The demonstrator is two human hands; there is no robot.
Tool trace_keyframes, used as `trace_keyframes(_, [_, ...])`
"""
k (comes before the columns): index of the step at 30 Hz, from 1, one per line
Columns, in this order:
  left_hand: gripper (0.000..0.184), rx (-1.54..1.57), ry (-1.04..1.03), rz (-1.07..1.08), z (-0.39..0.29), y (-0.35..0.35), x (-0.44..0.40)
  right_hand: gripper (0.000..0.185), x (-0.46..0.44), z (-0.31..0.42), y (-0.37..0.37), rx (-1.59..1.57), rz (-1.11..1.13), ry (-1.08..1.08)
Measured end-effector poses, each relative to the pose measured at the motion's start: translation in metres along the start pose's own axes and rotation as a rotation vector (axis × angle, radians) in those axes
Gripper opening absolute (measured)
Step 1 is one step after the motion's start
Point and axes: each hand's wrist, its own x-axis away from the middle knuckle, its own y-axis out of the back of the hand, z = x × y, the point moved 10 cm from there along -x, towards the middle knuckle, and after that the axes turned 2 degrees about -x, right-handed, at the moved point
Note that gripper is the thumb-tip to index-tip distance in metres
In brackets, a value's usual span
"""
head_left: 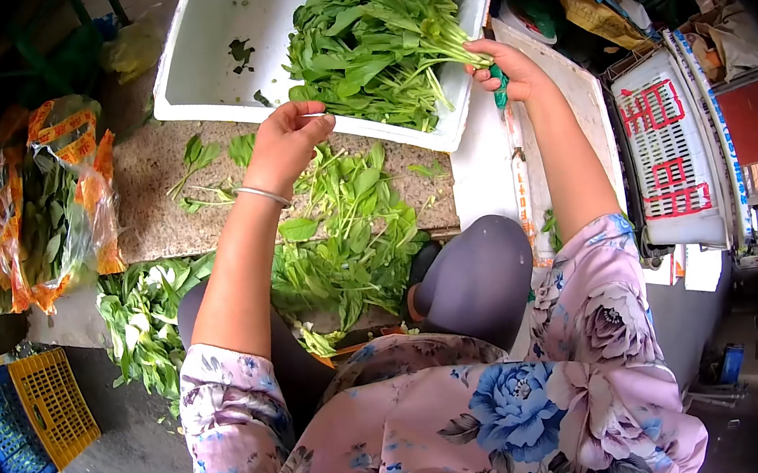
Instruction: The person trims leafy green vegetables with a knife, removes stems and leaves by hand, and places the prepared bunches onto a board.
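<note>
My right hand (514,71) is closed around the pale stem ends of a bunch of leafy greens (429,20), at the right side of a white foam box (204,55). Something small and green (499,87) shows between its fingers; I cannot tell what it is. Most of the greens lie in the box's right half, leaves toward the left. Near the box's front rim, my left hand (286,146) has thumb and forefinger pinched together, and what they hold, if anything, is too small to make out. A bracelet (264,195) circles that wrist.
Loose greens (350,230) lie on the speckled slab and between my knees, with another pile (150,323) at left. Plastic bags of leaves (48,204) stand far left, above a yellow crate (53,395) and blue crate (4,429). A white basket (668,143) is at right.
</note>
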Motion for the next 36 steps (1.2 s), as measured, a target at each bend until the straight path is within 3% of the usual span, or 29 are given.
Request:
trace_keyframes(2, [0.029,-0.022,0.001,-0.011,-0.001,0.0,0.0,0.023,0.001,-0.002,0.0,0.103,-0.012,-0.01])
trace_keyframes(4, [0.029,-0.02,-0.013,-0.016,-0.002,0.0,-0.002,0.024,0.005,-0.005,-0.017,-0.113,0.113,-0.039])
trace_keyframes(6, [0.029,-0.024,-0.016,-0.01,0.002,-0.002,-0.004,0.021,0.006,-0.009,-0.019,0.023,0.048,-0.007])
trace_keyframes(9, [0.031,-0.302,-0.23,-0.087,-0.004,-0.002,-0.013,0.017,0.009,-0.02,-0.028,0.463,-0.091,0.014])
trace_keyframes(13, [0.035,-0.565,-0.343,-0.188,-0.029,-0.013,0.003,0.019,0.018,-0.031,-0.067,0.833,-0.058,0.152])
trace_keyframes(14, [0.035,-0.571,-0.336,-0.185,-0.029,-0.015,0.004,0.028,0.024,-0.033,-0.071,0.821,-0.095,0.19])
trace_keyframes(16, [0.037,-0.826,-0.604,-0.276,-0.055,-0.026,0.019,0.04,0.017,-0.049,-0.072,0.825,-0.112,0.241])
trace_keyframes(17, [0.048,-0.858,-0.552,-0.203,-0.047,-0.032,0.01,0.047,0.014,-0.056,-0.072,0.886,-0.109,0.261])
trace_keyframes(18, [0.048,-0.859,-0.548,-0.202,-0.045,-0.035,0.01,0.047,0.016,-0.059,-0.076,0.884,-0.106,0.257])
trace_keyframes(20, [0.06,-1.107,-0.801,-0.291,-0.058,-0.054,0.025,0.047,0.025,-0.057,-0.09,0.942,-0.067,0.339])
trace_keyframes(21, [0.071,-1.158,-0.731,-0.208,-0.05,-0.061,0.018,0.048,0.028,-0.055,-0.094,0.965,-0.065,0.366])
trace_keyframes(25, [0.073,-1.21,-0.763,-0.179,-0.043,-0.074,0.01,0.049,0.031,-0.051,-0.105,0.93,-0.026,0.398])
trace_keyframes(28, [0.067,-1.083,-0.752,-0.115,-0.036,-0.075,-0.003,0.048,0.038,-0.044,-0.116,0.853,0.048,0.451])
trace_keyframes(29, [0.053,-1.095,-0.83,-0.193,-0.041,-0.073,-0.002,0.048,0.042,-0.049,-0.119,0.666,0.125,0.392])
trace_keyframes(30, [0.053,-1.097,-0.829,-0.187,-0.041,-0.074,-0.005,0.048,0.045,-0.052,-0.122,0.476,0.197,0.331])
trace_keyframes(32, [0.037,-0.473,-0.25,-0.056,0.0,-0.049,-0.039,0.05,0.045,-0.042,-0.107,0.298,0.205,0.381])
trace_keyframes(33, [0.03,-0.29,-0.402,-0.058,-0.003,-0.048,-0.043,0.05,0.039,-0.039,-0.093,0.233,0.157,0.387])
trace_keyframes(34, [0.03,-0.293,-0.404,-0.055,-0.001,-0.049,-0.046,0.049,0.033,-0.037,-0.079,0.167,0.109,0.395])
trace_keyframes(35, [0.029,-0.163,-0.388,-0.083,0.001,-0.044,-0.05,0.057,0.025,-0.04,-0.056,0.299,-0.067,0.344])
trace_keyframes(36, [0.029,-0.034,-0.372,-0.109,0.002,-0.04,-0.053,0.057,0.013,-0.049,-0.048,0.296,-0.071,0.348])
